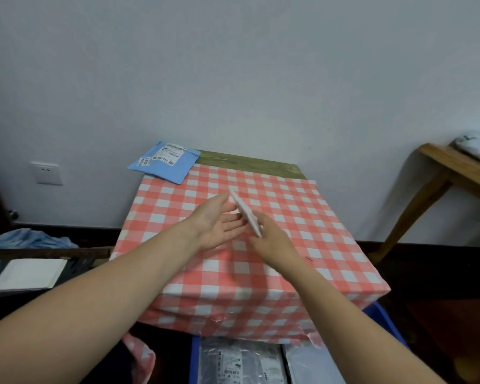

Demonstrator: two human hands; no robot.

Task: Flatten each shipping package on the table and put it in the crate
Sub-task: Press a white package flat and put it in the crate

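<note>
The grip of the right hand [272, 241] is clenched on the near end of a thin white flat shipping package [244, 212], held on edge just above the red-and-white checked surface [302, 217]. The left hand [219, 225] is released, its straight fingers seemingly touching the package's broad side. Held at one end only, the package could slip or twist if pressed unevenly. A blue plastic mailer with a white label [164, 162] lies at the far left corner, overhanging the edge. The blue plastic crate [378, 317] sits below the near edge, partly under the surface, with grey packages [241, 361] inside; that overhang may hamper the drop.
</note>
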